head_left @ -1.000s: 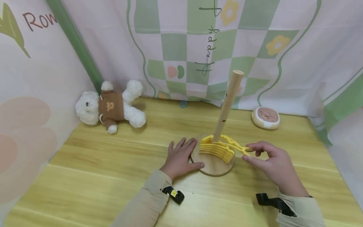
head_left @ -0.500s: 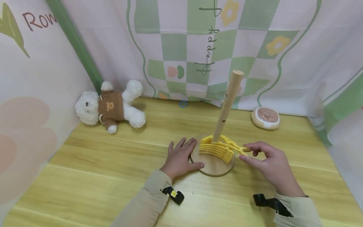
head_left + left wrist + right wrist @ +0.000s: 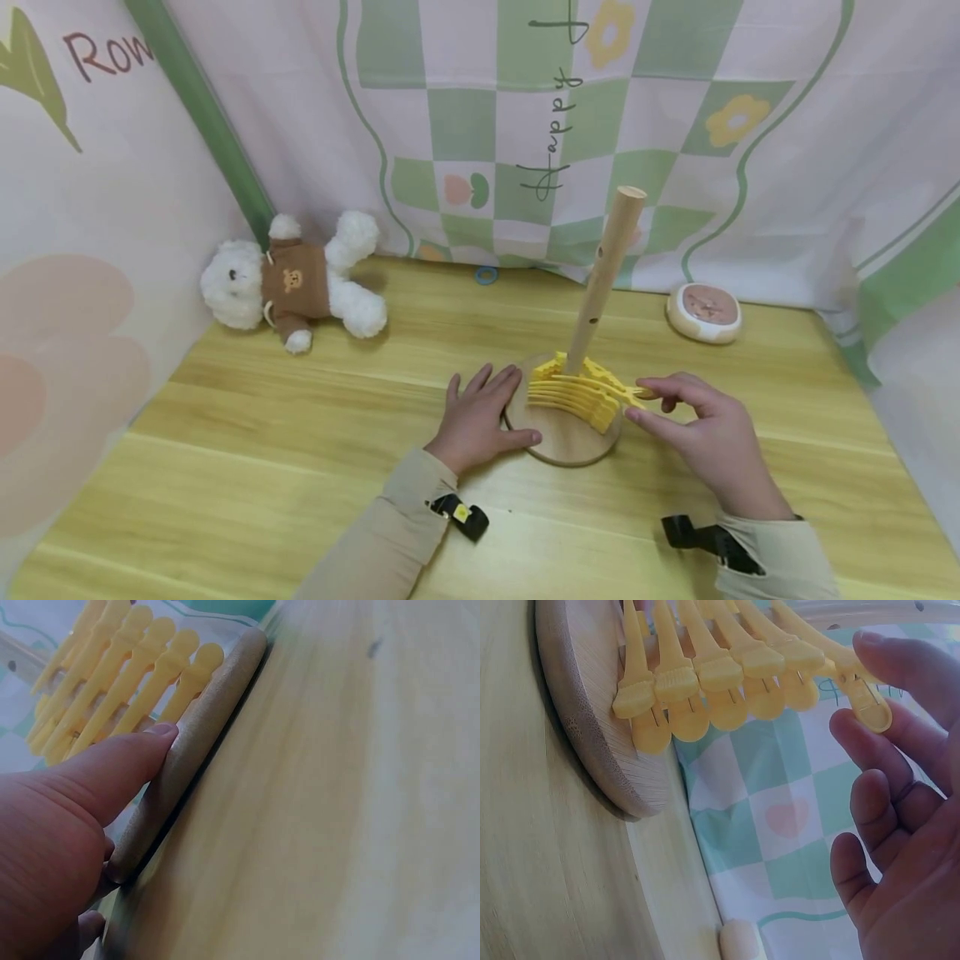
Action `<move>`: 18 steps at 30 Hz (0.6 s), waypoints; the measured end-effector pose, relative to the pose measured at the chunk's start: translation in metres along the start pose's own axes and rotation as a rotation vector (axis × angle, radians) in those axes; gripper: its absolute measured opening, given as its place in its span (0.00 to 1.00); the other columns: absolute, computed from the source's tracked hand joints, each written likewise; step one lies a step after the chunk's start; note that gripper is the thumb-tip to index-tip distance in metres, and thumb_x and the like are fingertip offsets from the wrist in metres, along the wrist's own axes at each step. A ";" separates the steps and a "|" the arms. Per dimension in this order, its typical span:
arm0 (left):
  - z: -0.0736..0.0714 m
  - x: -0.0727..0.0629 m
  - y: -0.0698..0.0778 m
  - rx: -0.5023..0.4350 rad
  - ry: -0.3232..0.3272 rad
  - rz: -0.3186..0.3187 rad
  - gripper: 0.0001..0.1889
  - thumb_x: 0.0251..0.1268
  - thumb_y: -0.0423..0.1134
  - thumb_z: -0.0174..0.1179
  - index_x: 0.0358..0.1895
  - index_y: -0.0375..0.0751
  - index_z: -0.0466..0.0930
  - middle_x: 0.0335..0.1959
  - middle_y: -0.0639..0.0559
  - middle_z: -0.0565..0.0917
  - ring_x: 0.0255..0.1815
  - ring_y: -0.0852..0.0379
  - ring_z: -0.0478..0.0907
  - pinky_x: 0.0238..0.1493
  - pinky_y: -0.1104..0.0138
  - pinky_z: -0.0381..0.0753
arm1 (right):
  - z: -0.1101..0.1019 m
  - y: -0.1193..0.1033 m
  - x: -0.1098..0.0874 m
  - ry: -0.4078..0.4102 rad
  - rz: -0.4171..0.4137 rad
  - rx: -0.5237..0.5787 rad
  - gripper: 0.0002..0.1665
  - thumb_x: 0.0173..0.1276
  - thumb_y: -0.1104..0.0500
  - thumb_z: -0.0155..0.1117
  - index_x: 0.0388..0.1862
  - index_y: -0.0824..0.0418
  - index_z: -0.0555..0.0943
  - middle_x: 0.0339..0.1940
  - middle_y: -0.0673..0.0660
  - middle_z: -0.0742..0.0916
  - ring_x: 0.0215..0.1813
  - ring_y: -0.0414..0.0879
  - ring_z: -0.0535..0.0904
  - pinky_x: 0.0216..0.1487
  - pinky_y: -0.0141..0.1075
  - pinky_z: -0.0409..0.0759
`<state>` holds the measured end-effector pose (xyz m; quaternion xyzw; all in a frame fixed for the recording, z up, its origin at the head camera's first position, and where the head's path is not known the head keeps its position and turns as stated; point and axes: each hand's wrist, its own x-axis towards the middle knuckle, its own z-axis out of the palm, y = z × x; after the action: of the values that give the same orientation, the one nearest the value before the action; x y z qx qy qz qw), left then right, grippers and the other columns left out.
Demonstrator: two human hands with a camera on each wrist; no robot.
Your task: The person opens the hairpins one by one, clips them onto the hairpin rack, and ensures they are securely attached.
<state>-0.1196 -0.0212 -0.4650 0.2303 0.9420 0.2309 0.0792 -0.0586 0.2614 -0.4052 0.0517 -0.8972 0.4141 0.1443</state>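
A round wooden base point(image 3: 572, 452) carries an upright wooden post point(image 3: 609, 258) with small holes in it. Around the post's foot several yellow hair clips point(image 3: 564, 397) are stacked one above another. Thumb and index finger of my right hand point(image 3: 712, 437) pinch the tail end of the topmost hair clip point(image 3: 870, 705), which slants across the stack; its far end lies near the post. My left hand point(image 3: 477, 423) rests on the base's left side with fingers spread. In the left wrist view its thumb point(image 3: 131, 761) touches the base's rim, close to the lowest clip.
A white plush toy point(image 3: 296, 279) in a brown shirt lies at the back left. A small blue ring point(image 3: 486, 275) is by the curtain point(image 3: 461, 125). At the back right sits a white-and-pink rounded device point(image 3: 705, 312). Black straps circle both wrists.
My right hand has shifted slightly left, bringing the pinched hair clip with it toward the post and the stack. The left hand stays on the base.
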 end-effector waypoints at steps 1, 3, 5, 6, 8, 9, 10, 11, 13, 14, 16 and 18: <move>0.000 0.000 0.000 -0.002 0.002 0.001 0.51 0.59 0.70 0.62 0.80 0.50 0.55 0.80 0.57 0.57 0.82 0.47 0.47 0.75 0.37 0.35 | 0.000 0.000 0.000 0.002 0.000 0.003 0.19 0.57 0.57 0.80 0.48 0.58 0.88 0.36 0.52 0.86 0.39 0.39 0.75 0.36 0.28 0.71; 0.000 0.000 0.001 -0.005 0.004 0.003 0.51 0.59 0.70 0.62 0.80 0.50 0.55 0.80 0.57 0.57 0.82 0.47 0.47 0.75 0.37 0.35 | 0.001 -0.001 0.000 0.006 0.001 0.007 0.19 0.57 0.57 0.80 0.48 0.58 0.89 0.37 0.50 0.87 0.39 0.39 0.75 0.36 0.28 0.71; 0.000 -0.001 0.001 -0.007 0.004 0.005 0.51 0.59 0.70 0.63 0.80 0.50 0.55 0.80 0.57 0.57 0.82 0.46 0.47 0.75 0.37 0.35 | 0.001 -0.002 -0.001 0.008 0.010 0.014 0.19 0.57 0.57 0.80 0.48 0.57 0.89 0.38 0.48 0.87 0.40 0.40 0.75 0.36 0.27 0.72; 0.000 -0.001 0.001 -0.007 0.004 0.005 0.51 0.59 0.69 0.63 0.80 0.50 0.55 0.80 0.57 0.57 0.82 0.46 0.47 0.75 0.37 0.35 | 0.001 -0.002 -0.001 0.008 0.013 0.016 0.19 0.58 0.56 0.80 0.48 0.56 0.89 0.39 0.48 0.87 0.40 0.40 0.75 0.36 0.27 0.72; 0.000 -0.001 0.001 -0.006 0.004 0.007 0.51 0.59 0.70 0.63 0.80 0.50 0.55 0.80 0.57 0.57 0.82 0.46 0.47 0.75 0.37 0.35 | 0.001 -0.003 -0.001 0.009 0.017 0.012 0.19 0.58 0.55 0.80 0.49 0.55 0.89 0.39 0.47 0.87 0.41 0.41 0.75 0.35 0.28 0.72; 0.000 0.000 0.000 -0.005 0.005 0.008 0.51 0.59 0.70 0.63 0.80 0.50 0.55 0.80 0.57 0.57 0.82 0.46 0.47 0.75 0.37 0.35 | 0.001 -0.003 -0.001 0.010 0.016 0.009 0.19 0.58 0.55 0.79 0.49 0.55 0.88 0.40 0.48 0.88 0.40 0.41 0.75 0.34 0.28 0.72; 0.000 0.000 0.000 -0.004 0.004 0.007 0.51 0.59 0.70 0.63 0.80 0.50 0.55 0.80 0.57 0.57 0.82 0.46 0.47 0.75 0.37 0.35 | 0.001 -0.004 -0.001 0.011 0.015 0.003 0.19 0.59 0.55 0.79 0.49 0.55 0.88 0.39 0.48 0.88 0.40 0.40 0.75 0.33 0.28 0.72; 0.000 0.000 0.000 -0.003 0.005 0.009 0.51 0.59 0.70 0.63 0.80 0.50 0.55 0.80 0.57 0.57 0.82 0.46 0.47 0.75 0.37 0.35 | 0.001 -0.003 -0.001 0.013 0.011 -0.004 0.18 0.59 0.55 0.79 0.49 0.55 0.88 0.39 0.49 0.88 0.40 0.40 0.75 0.33 0.28 0.72; 0.001 0.000 0.000 -0.002 0.006 0.009 0.51 0.59 0.70 0.62 0.80 0.50 0.55 0.80 0.57 0.57 0.82 0.46 0.47 0.75 0.37 0.35 | 0.002 -0.003 0.000 0.016 0.001 -0.019 0.19 0.59 0.55 0.79 0.49 0.56 0.88 0.39 0.51 0.88 0.39 0.38 0.75 0.31 0.28 0.72; 0.001 0.000 0.000 -0.003 0.006 0.010 0.51 0.59 0.70 0.62 0.80 0.50 0.55 0.80 0.57 0.57 0.82 0.46 0.47 0.75 0.37 0.35 | 0.002 -0.002 0.000 0.017 -0.003 -0.026 0.18 0.59 0.55 0.79 0.49 0.56 0.88 0.39 0.52 0.88 0.39 0.37 0.75 0.30 0.28 0.72; 0.001 0.000 0.000 -0.006 0.005 0.009 0.51 0.59 0.70 0.62 0.80 0.50 0.55 0.80 0.57 0.57 0.82 0.46 0.47 0.75 0.37 0.34 | 0.002 -0.002 0.000 0.016 -0.008 -0.034 0.19 0.59 0.55 0.79 0.49 0.57 0.88 0.39 0.54 0.88 0.38 0.37 0.75 0.30 0.28 0.71; 0.001 0.000 0.000 -0.011 0.003 0.008 0.51 0.59 0.70 0.63 0.80 0.50 0.55 0.80 0.57 0.57 0.82 0.46 0.47 0.75 0.37 0.34 | 0.002 -0.001 0.001 0.015 -0.009 -0.040 0.19 0.60 0.54 0.78 0.50 0.57 0.88 0.39 0.52 0.88 0.39 0.36 0.75 0.30 0.28 0.72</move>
<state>-0.1196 -0.0210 -0.4656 0.2333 0.9399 0.2367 0.0782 -0.0592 0.2590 -0.4052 0.0500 -0.9040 0.3958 0.1538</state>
